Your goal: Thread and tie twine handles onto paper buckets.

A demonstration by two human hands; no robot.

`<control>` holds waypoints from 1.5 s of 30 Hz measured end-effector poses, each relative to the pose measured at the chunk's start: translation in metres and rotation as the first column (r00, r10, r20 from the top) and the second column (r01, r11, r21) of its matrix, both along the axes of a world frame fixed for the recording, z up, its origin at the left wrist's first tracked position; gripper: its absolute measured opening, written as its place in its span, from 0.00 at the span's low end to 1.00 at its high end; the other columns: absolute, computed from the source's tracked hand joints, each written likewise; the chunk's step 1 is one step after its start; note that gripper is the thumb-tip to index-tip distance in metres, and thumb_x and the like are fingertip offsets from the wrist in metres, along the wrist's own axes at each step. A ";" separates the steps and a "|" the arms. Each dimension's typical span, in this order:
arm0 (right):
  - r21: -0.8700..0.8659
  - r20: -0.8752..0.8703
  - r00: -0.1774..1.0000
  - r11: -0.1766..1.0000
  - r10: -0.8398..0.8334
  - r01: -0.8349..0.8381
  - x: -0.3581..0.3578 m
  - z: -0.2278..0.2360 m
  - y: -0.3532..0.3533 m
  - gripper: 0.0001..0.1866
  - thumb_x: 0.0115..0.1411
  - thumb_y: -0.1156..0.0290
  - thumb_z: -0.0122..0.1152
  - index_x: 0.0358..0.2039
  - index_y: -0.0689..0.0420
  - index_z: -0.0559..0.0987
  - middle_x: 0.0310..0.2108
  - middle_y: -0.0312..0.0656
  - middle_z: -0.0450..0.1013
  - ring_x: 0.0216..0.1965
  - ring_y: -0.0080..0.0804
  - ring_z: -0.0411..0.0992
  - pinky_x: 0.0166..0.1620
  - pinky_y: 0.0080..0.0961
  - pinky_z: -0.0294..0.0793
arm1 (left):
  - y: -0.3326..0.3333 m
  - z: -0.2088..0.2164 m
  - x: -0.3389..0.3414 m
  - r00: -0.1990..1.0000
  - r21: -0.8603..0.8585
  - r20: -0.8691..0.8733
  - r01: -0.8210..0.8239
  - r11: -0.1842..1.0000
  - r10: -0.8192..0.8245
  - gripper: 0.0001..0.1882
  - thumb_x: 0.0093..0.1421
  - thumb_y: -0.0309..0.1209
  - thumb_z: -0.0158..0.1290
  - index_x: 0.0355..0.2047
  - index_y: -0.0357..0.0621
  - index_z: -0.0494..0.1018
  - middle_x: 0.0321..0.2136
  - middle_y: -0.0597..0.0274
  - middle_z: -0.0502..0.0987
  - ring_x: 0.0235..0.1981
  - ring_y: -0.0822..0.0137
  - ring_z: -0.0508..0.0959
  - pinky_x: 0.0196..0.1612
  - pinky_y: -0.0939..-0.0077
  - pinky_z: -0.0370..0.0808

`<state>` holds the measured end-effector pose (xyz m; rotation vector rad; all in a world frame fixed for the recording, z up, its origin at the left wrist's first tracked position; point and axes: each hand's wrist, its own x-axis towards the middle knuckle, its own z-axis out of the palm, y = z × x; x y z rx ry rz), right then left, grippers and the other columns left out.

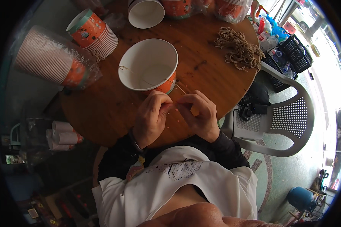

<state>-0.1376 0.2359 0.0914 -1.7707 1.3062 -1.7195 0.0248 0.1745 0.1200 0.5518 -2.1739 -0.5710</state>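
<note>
A large paper tub (147, 60), white inside and orange with a green band outside, stands on the table just beyond my hands, its open mouth tilted toward me. A thin tan string (180, 87) passes across the tub's inside and out over or through its near right wall, down to my right hand (202, 115). The right fingers are pinched on that string. Close beside it, my left hand (151, 117) is closed in a pinch, its fingertips almost meeting the right ones. What the left fingertips hold is too small to see.
A tangled heap of tan twine (240, 49) lies at the table's right. Stacked paper tubs (93, 34) and a plastic-wrapped stack (45, 56) stand at the left. Another white tub (146, 15) is at the back. A grey plastic chair (291, 117) stands right of the round wooden table (98, 109).
</note>
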 end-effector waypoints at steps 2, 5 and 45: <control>0.045 0.010 1.000 0.999 0.014 -0.015 -0.002 0.002 0.000 0.10 0.52 0.83 0.64 0.36 0.60 0.78 0.30 0.42 0.72 0.27 0.35 0.73 0.29 0.25 0.73 | -0.002 -0.001 -0.001 1.000 -0.019 0.006 -0.009 1.000 0.009 0.06 0.60 0.20 0.54 0.36 0.37 0.68 0.30 0.54 0.72 0.31 0.53 0.74 0.35 0.65 0.73; 0.038 0.013 0.999 0.998 0.052 -0.053 -0.008 0.002 -0.009 0.08 0.52 0.83 0.63 0.34 0.61 0.77 0.28 0.43 0.71 0.27 0.35 0.72 0.30 0.24 0.72 | -0.011 -0.006 0.001 0.998 -0.167 0.050 -0.030 0.986 0.039 0.09 0.59 0.20 0.56 0.38 0.38 0.69 0.33 0.54 0.73 0.34 0.53 0.75 0.37 0.64 0.73; -0.030 0.421 0.906 0.997 -0.050 0.069 0.013 -0.009 -0.047 0.04 0.56 0.79 0.62 0.32 0.61 0.75 0.40 0.44 0.74 0.40 0.35 0.74 0.45 0.28 0.72 | -0.023 0.039 0.026 0.984 0.265 0.180 -0.053 0.963 0.005 0.23 0.58 0.20 0.50 0.56 0.36 0.69 0.48 0.48 0.77 0.47 0.58 0.79 0.50 0.69 0.75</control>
